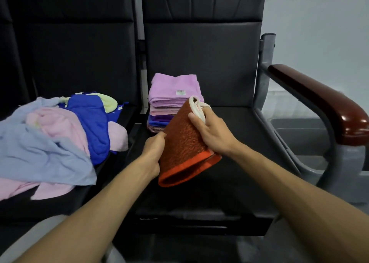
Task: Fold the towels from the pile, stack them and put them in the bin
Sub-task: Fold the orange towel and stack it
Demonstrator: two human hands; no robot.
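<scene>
Towels are lying in two groups on black seats. A loose pile of blue, pink and yellow ones is sprawling over the left seat and running off the frame's edge. A folded stack, lilac on top, is sitting at the back of the right seat.

A rust-orange towel is hanging doubled over above that seat, covering the stack's lower right. The left hand is holding its left edge, its grip mostly hidden behind the cloth. The right hand is keeping a pinching grip on the cream-edged top corner.

A grey container is showing beyond the armrest, largely hidden.
</scene>
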